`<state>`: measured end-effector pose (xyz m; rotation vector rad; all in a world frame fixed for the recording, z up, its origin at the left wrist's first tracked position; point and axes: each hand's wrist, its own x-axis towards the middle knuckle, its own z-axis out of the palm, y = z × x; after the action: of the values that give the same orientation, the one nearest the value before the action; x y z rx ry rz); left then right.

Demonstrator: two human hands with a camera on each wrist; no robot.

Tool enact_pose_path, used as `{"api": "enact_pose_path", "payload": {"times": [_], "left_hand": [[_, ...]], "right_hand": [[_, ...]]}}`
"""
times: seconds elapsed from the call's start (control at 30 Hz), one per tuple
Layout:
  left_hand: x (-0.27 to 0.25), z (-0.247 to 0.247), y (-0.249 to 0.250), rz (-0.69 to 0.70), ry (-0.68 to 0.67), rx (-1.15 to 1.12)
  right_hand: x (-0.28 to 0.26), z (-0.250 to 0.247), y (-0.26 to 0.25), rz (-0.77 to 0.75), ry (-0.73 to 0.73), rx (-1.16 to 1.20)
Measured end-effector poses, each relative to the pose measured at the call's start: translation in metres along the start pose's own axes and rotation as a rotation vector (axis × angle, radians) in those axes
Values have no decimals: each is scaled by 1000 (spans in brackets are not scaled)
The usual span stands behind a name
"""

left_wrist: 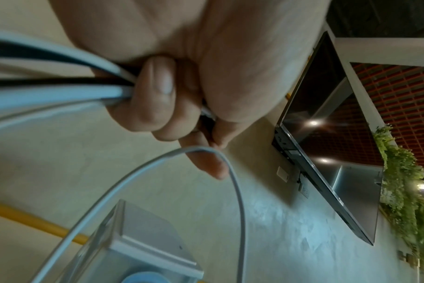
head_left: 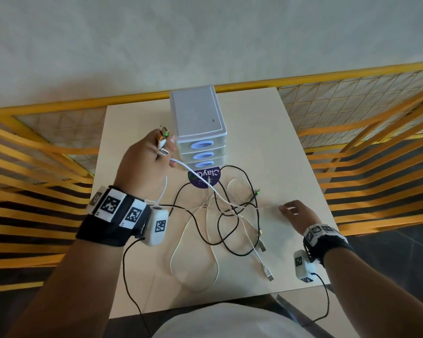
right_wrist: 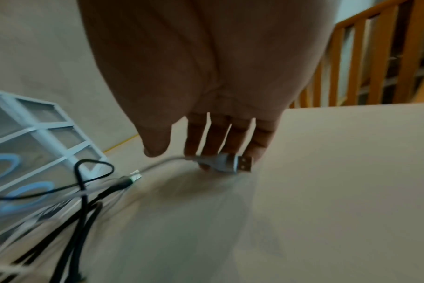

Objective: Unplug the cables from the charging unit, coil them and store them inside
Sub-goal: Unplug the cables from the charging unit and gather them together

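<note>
A white three-drawer unit [head_left: 197, 123] stands at the table's far middle, its drawers closed. Just left of it, my left hand [head_left: 152, 154] is raised and grips a bundle of black and white cable ends [left_wrist: 61, 93]; their plugs [head_left: 164, 139] stick up out of the fist. The cables [head_left: 230, 211] trail down into a loose tangle on the table. To the right of the tangle, my right hand [head_left: 291, 209] reaches down with straight fingers [right_wrist: 206, 141] touching a white USB plug [right_wrist: 232, 164] on the tabletop, thumb apart from it.
The beige table [head_left: 291, 154] carries a round purple sticker [head_left: 204, 178] in front of the drawers. Loose USB plugs [head_left: 269, 274] lie near the front edge, and a green-tipped black plug [right_wrist: 131, 179] lies left of my right hand. Yellow railings [head_left: 376, 147] flank the table.
</note>
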<state>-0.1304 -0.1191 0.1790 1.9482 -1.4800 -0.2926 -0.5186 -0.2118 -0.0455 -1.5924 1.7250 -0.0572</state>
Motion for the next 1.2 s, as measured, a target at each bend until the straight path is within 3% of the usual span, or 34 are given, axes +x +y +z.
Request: {"api": "enact_pose_path", "payload": {"times": [0.13,0.2,0.3,0.4,0.57,0.77,1.03,1.2], "left_hand": [[0,6,-6,-59,-39,28],[1,8,-8,-87,-24,14],[4,8,-8,-99,15,-88],[7,5,-9,-89,39,-133],[9,3,-17,-103,69,-142],[8,1,-26,-169,109,-115],[14,-7,-33,-232,169,-194],[17,-13,-35,-219,248,-259]], "right_hand": [[-34,0,-25,-219,229,-169],[-63,7,-47,-308,104,-259],[-89,38,-56,-291,-186,-427],[-89,66,-46,-328,-241,-530],[-85,35,-54,-322,-296,-333],[-97,-56,-73,-388,-170,-60],[-80,-88,-25,-135,7,-83],[-85,-63,-6,-128,-118,-176]]}}
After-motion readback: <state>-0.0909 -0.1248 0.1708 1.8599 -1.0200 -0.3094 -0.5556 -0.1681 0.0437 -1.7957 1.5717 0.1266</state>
